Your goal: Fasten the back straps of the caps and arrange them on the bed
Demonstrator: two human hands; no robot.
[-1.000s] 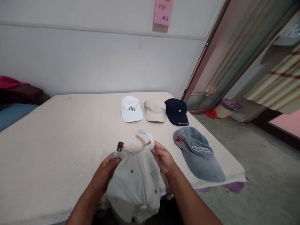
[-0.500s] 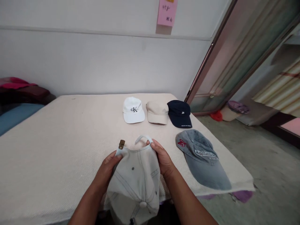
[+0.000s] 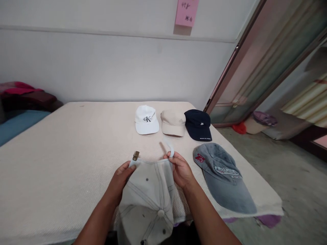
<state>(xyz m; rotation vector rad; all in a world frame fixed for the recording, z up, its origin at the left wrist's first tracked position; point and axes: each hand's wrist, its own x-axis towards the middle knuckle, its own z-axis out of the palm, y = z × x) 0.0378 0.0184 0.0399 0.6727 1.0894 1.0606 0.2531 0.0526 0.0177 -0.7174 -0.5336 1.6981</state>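
Between my hands is a pale grey baseball cap (image 3: 148, 194), its back opening turned away from me and its brim out of sight at the bottom. My left hand (image 3: 120, 182) is closed on the left rear edge, beside the brass buckle (image 3: 136, 155). On the other side, my right hand (image 3: 181, 170) pinches the right rear edge at the base of the loose strap (image 3: 170, 147). The strap stands up, blurred, apart from the buckle. To the right of my right hand a faded blue-grey cap (image 3: 224, 177) lies on the covered table.
Farther back on the cream table cover (image 3: 63, 153) sit a white cap (image 3: 146, 119), a beige cap (image 3: 173, 122) and a navy cap (image 3: 198, 125) in a row. A pink note (image 3: 187, 13) hangs on the wall. Blue fabric (image 3: 22, 124) lies at far left.
The loose strap has swung from pointing left to standing upright and blurred. Both hands and the pale grey cap sit slightly farther right in view, as the whole scene has shifted a little.
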